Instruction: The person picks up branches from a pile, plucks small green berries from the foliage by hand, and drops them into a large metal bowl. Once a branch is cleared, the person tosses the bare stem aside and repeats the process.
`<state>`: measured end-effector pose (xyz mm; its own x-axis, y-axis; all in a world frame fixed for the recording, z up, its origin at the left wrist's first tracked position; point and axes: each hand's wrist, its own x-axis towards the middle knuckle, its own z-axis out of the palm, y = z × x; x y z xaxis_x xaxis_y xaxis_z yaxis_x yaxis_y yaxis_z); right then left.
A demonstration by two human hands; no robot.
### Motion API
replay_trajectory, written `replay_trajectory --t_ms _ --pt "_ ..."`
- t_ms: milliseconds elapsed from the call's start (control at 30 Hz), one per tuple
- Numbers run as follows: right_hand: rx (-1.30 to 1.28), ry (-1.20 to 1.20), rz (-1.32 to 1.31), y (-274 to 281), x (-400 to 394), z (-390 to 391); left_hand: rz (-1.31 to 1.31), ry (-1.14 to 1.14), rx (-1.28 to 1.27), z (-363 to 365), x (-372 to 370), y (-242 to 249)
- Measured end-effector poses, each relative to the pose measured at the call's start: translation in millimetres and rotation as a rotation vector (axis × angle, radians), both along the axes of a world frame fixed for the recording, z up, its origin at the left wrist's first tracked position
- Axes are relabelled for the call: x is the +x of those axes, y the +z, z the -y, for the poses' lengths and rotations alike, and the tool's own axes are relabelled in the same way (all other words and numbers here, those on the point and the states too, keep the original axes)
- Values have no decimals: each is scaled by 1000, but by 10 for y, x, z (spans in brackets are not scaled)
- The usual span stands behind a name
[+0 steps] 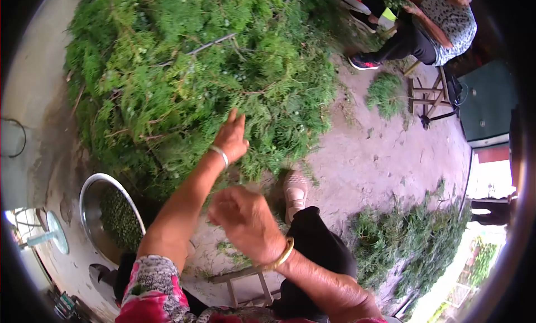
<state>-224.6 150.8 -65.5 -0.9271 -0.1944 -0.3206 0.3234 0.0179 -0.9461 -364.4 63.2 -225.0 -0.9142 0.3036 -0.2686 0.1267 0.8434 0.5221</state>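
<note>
Spreading ahead of both hands, a big heap of green branches [195,83] is lying on the ground. Left of the arms, a metal bowl [89,197] is sitting, holding picked green bits. The left hand [230,137] is reaching open-fingered, touching the heap's edge. The right hand [245,222] is hovering nearer, blurred; whether it is gripping anything cannot be told.

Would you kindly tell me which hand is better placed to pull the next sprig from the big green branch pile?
Left. The left hand already rests on the green leafy branch pile, fingers extended; the right hand hangs back near the lap, apart from it.
</note>
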Motion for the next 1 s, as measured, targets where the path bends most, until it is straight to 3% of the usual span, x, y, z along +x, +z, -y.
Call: replay_trajectory --t_ms 100,200,333,400,467,567,600,667,733,800,867,1000 --pt "29 30 77 122 -31 -132 -165 -65 -77 -161 -548 -144" --pt "-9 -13 139 94 -52 -167 -118 -35 -113 -238 -797 -508" --pt "-17 -83 128 72 -30 -165 -64 41 -218 -282 -566 -684" --pt "-30 -60 179 85 -5 -148 131 -16 -260 -218 -311 -628" --pt "5 -24 133 39 51 -127 49 -71 -110 -49 19 -945" --pt "83 27 39 26 96 -117 -50 90 128 99 416 -744" --pt "130 43 -7 40 91 -127 -63 102 113 158 474 -575" --pt "126 58 -42 3 100 -135 386 494 716 270 580 -108" --pt "251 3 -218 -96 92 -118 324 450 712 422 628 376" --pt "306 -60 -220 -98 46 -119 314 397 862 595 694 779" --pt "261 -152 -207 -192 -16 -132 290 583 1128 723 787 1125" --pt "224 -310 -227 -188 -195 -141 367 725 1665 1092 1041 1615"
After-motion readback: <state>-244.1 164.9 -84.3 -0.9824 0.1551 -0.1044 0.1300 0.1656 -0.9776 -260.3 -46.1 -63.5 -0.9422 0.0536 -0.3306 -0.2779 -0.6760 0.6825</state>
